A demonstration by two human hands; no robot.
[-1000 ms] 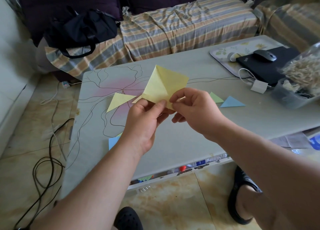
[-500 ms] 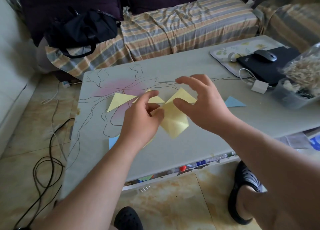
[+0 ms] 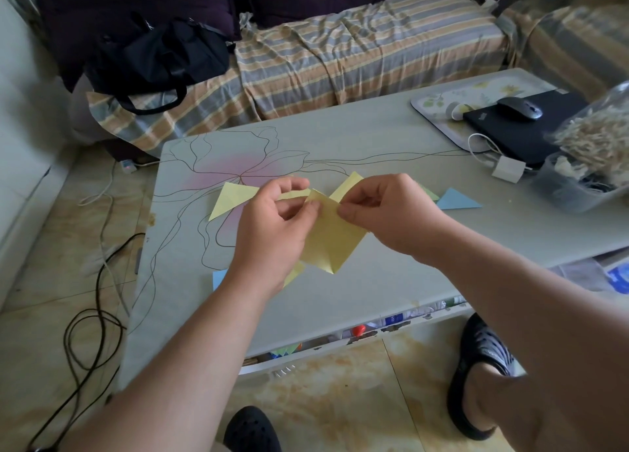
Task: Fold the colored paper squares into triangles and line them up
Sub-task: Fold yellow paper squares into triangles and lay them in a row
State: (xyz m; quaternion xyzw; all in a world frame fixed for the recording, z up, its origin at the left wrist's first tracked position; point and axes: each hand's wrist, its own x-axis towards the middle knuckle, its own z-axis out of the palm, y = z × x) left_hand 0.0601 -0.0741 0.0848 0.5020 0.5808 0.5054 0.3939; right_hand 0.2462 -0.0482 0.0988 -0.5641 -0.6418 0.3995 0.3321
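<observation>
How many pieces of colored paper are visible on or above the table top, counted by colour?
Yellow: 4, the sheet that the left hand and right hand pinch, a triangle, a piece behind the hands, a corner under the left wrist.
Blue: 2, and.
Green: 1, a sliver.
Total: 7.

green triangle (image 3: pixel 429 194): mostly behind right hand (image 3: pixel 391 209) | blue sheet (image 3: pixel 219 278): perhaps a square, under left forearm
</observation>
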